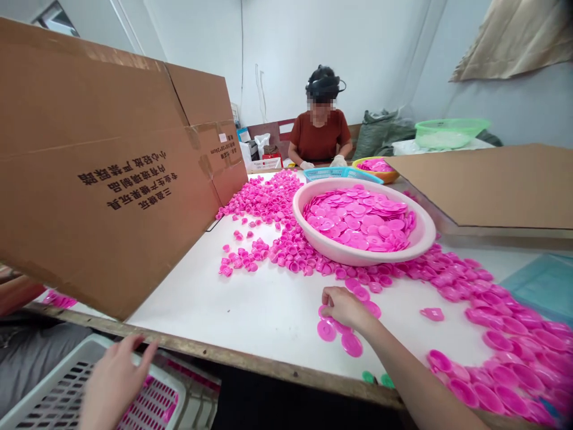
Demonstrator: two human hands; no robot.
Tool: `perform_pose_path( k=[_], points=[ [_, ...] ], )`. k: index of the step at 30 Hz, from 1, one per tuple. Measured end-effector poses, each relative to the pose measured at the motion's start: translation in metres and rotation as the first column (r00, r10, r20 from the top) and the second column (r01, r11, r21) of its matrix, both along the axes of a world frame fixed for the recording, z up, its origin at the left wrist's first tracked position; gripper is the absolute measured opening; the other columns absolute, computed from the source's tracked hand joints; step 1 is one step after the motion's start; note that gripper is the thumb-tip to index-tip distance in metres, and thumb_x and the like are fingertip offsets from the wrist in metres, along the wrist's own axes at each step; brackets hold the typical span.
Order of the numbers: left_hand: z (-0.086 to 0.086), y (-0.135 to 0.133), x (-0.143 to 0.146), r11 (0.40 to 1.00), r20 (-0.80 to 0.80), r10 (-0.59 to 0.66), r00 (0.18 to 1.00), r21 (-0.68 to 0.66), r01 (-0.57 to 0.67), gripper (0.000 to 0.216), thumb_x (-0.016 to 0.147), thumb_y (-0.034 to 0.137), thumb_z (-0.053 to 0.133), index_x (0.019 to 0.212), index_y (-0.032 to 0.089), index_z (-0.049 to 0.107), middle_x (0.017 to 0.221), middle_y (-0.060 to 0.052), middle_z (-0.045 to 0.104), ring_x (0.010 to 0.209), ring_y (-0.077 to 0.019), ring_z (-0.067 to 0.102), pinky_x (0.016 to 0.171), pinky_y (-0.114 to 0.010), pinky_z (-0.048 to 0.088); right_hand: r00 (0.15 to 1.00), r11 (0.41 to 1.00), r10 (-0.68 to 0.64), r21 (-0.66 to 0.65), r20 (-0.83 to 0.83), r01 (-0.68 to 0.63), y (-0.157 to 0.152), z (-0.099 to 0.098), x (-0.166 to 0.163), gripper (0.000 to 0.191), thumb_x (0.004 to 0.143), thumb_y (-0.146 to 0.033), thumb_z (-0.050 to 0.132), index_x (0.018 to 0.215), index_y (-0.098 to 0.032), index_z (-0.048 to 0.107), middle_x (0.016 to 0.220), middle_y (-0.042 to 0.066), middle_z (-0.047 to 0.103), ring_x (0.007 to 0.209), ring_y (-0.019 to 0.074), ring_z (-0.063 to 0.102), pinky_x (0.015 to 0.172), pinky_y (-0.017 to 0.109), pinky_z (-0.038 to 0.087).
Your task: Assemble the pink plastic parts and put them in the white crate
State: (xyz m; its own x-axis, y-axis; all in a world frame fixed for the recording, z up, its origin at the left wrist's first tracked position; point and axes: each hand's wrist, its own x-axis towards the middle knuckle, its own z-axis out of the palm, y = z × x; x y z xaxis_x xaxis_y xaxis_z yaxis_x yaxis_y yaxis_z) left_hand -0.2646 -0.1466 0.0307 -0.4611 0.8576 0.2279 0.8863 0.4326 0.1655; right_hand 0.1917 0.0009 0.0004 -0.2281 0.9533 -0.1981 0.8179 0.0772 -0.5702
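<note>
My right hand [344, 308] rests on the white table [268, 304], its fingers curled over a few flat pink discs [344, 337] lying loose near the front edge. My left hand [111, 382] hovers below the table edge over a white slotted basket [54, 388], fingers spread and holding nothing. Pink parts [152, 403] show inside the basket. A large pale pink basin [421, 236] full of pink discs [360, 218] stands in the middle of the table. Small pink caps [268, 200] are heaped and scattered behind and around the basin.
A big cardboard box flap [102, 173] leans over the table's left side. Another cardboard sheet [487, 182] lies at the right. A person in a brown shirt [320, 134] works at the far end beside a blue basket [338, 174] and an orange bowl [385, 174]. More pink discs [501, 358] cover the right front.
</note>
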Motion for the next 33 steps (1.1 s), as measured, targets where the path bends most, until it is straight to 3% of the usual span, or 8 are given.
perform_pose_path(
  k=[5, 8, 10, 13, 16, 18, 24, 33],
  points=[
    [0.001, 0.111, 0.121, 0.921, 0.238, -0.378, 0.894, 0.000, 0.390, 0.039, 0.077, 0.045, 0.038, 0.106, 0.019, 0.044, 0.094, -0.006, 0.051, 0.083, -0.0185, 0.053, 0.072, -0.030, 0.042, 0.990, 1.000, 0.004, 0.015, -0.144, -0.002, 0.002, -0.004, -0.002, 0.009, 0.065, -0.019, 0.059, 0.069, -0.016, 0.051, 0.068, 0.001, 0.055, 0.058, 0.0116, 0.050, 0.046, 0.019, 0.030],
    [-0.009, 0.161, 0.167, 0.918, 0.177, -0.388, 0.904, -0.013, 0.396, 0.041, 0.078, 0.036, 0.042, 0.115, 0.019, 0.038, 0.105, -0.011, 0.046, 0.093, -0.0218, 0.049, 0.076, -0.032, 0.039, 0.962, 0.998, -0.043, 0.031, -0.269, 0.053, 0.005, -0.005, 0.002, 0.009, 0.067, -0.020, 0.058, 0.070, -0.016, 0.050, 0.062, -0.001, 0.053, 0.056, 0.0108, 0.050, 0.046, 0.018, 0.032],
    [-0.015, 0.174, 0.187, 0.934, 0.129, -0.353, 0.927, -0.013, 0.357, 0.038, 0.079, 0.032, 0.040, 0.114, 0.018, 0.038, 0.103, -0.012, 0.046, 0.095, -0.0238, 0.047, 0.075, -0.033, 0.038, 0.929, 0.994, -0.089, 0.024, -0.360, 0.105, 0.007, -0.004, 0.004, 0.008, 0.070, -0.020, 0.056, 0.073, -0.015, 0.051, 0.061, -0.001, 0.052, 0.053, 0.0099, 0.050, 0.044, 0.018, 0.033],
    [-0.023, 0.164, 0.213, 0.885, 0.176, -0.459, 0.871, -0.002, 0.466, 0.026, 0.082, 0.028, 0.036, 0.103, 0.018, 0.044, 0.094, -0.010, 0.049, 0.087, -0.0205, 0.049, 0.072, -0.031, 0.037, 0.851, 0.987, -0.155, -0.035, -0.502, 0.159, 0.010, -0.001, 0.002, 0.010, 0.072, -0.021, 0.053, 0.080, -0.015, 0.051, 0.058, -0.003, 0.050, 0.046, 0.0084, 0.048, 0.040, 0.017, 0.034],
    [-0.027, 0.136, 0.239, 0.692, 0.329, -0.695, 0.640, 0.063, 0.719, 0.015, 0.078, 0.027, 0.044, 0.091, 0.020, 0.047, 0.087, -0.005, 0.051, 0.080, -0.0163, 0.048, 0.071, -0.027, 0.037, 0.743, 0.985, -0.173, -0.131, -0.646, 0.115, 0.014, 0.000, -0.003, 0.016, 0.074, -0.024, 0.053, 0.087, -0.015, 0.051, 0.054, -0.005, 0.047, 0.043, 0.0087, 0.048, 0.038, 0.017, 0.036],
    [-0.028, 0.122, 0.252, 0.595, 0.403, -0.763, 0.506, 0.132, 0.793, 0.013, 0.075, 0.025, 0.048, 0.087, 0.020, 0.048, 0.084, -0.003, 0.052, 0.078, -0.0154, 0.048, 0.070, -0.027, 0.037, 0.685, 0.981, -0.161, -0.192, -0.710, 0.031, 0.014, 0.000, -0.006, 0.020, 0.073, -0.025, 0.054, 0.089, -0.015, 0.051, 0.052, -0.005, 0.047, 0.044, 0.0089, 0.048, 0.039, 0.018, 0.038],
    [-0.034, 0.121, 0.259, 0.632, 0.538, -0.713, 0.451, 0.213, 0.745, 0.032, 0.072, 0.029, 0.053, 0.100, 0.021, 0.041, 0.083, 0.000, 0.055, 0.069, -0.0138, 0.049, 0.061, -0.025, 0.037, 0.721, 0.946, -0.177, -0.317, -0.670, -0.062, 0.007, -0.005, -0.026, 0.016, 0.070, -0.021, 0.058, 0.083, -0.013, 0.054, 0.052, -0.002, 0.052, 0.043, 0.0090, 0.049, 0.038, 0.017, 0.037],
    [-0.036, 0.119, 0.259, 0.652, 0.601, -0.682, 0.417, 0.241, 0.719, 0.037, 0.070, 0.032, 0.054, 0.103, 0.022, 0.039, 0.077, 0.001, 0.056, 0.057, -0.0100, 0.047, 0.054, -0.022, 0.036, 0.765, 0.974, -0.104, -0.220, -0.636, -0.051, 0.002, -0.010, -0.041, 0.006, 0.072, -0.017, 0.055, 0.077, -0.014, 0.054, 0.055, -0.001, 0.055, 0.045, 0.0095, 0.051, 0.039, 0.017, 0.040]
  ],
)
